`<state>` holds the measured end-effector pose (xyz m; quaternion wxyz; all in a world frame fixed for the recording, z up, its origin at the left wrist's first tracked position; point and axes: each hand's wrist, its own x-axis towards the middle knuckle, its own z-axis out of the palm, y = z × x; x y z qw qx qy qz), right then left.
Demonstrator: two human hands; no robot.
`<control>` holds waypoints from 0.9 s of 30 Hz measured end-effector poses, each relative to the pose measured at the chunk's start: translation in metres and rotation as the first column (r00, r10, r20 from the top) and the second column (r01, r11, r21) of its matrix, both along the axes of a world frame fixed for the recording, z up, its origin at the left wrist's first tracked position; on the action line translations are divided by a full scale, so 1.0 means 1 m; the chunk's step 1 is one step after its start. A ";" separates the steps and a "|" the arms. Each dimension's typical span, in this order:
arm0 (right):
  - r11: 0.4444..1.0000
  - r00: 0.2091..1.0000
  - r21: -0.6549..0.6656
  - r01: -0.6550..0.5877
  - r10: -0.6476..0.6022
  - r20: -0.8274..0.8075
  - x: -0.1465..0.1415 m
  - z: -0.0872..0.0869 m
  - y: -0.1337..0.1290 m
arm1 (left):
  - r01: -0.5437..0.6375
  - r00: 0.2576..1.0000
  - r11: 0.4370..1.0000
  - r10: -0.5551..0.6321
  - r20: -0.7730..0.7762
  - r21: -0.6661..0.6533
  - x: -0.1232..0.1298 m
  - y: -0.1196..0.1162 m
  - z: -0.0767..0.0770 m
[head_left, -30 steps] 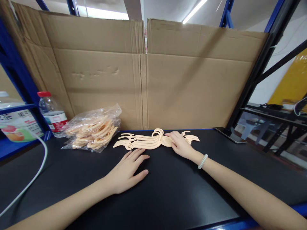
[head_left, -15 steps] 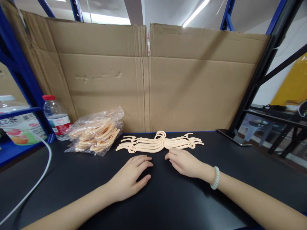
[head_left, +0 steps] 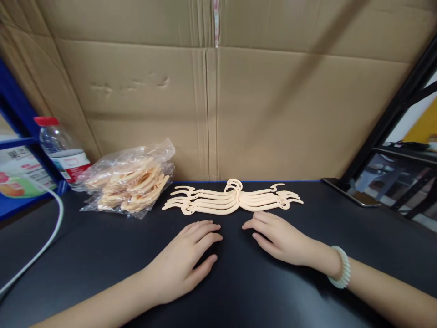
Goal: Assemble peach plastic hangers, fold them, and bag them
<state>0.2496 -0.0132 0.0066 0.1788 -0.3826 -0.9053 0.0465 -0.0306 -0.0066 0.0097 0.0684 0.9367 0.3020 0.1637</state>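
Several cream plastic clothes hangers (head_left: 218, 206) lie in an overlapping stack on the black table, hooks pointing at the cardboard wall. My left hand (head_left: 186, 255) rests palm down in front of the stack's left half, fingers spread and holding nothing. In front of the right half is my right hand (head_left: 282, 237), its fingers apart and nothing in them; its fingertips are close to the hangers' lower edge. Left of the stack sits a clear plastic bag (head_left: 129, 180) filled with hangers of the same colour.
A cardboard wall (head_left: 146, 105) closes off the back. At the left stand a red-capped bottle (head_left: 64, 150) and a blue shelf frame (head_left: 20, 141), with a white cable (head_left: 51, 239) curving over the table. A dark flat device (head_left: 350, 192), perhaps a phone or tablet, lies at the back right.
My view has tilted down and come closer. My right hand has shifted slightly right and toward me, its fingers more parted. My left hand and the hangers look about the same.
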 end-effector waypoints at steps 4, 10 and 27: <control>1.000 0.995 -0.008 0.013 -0.012 0.097 0.003 0.006 -0.006 | 0.002 1.000 1.000 -0.002 -0.018 -0.011 -0.001 0.002 -0.002; 0.999 0.982 0.053 0.003 -0.013 0.190 0.003 0.009 -0.014 | 0.002 1.000 1.000 -0.002 -0.011 -0.008 -0.002 0.002 -0.002; 0.778 0.867 0.558 0.286 0.037 -0.496 0.008 0.074 -0.048 | 0.017 1.000 1.000 -0.017 -0.004 -0.001 -0.001 0.002 0.000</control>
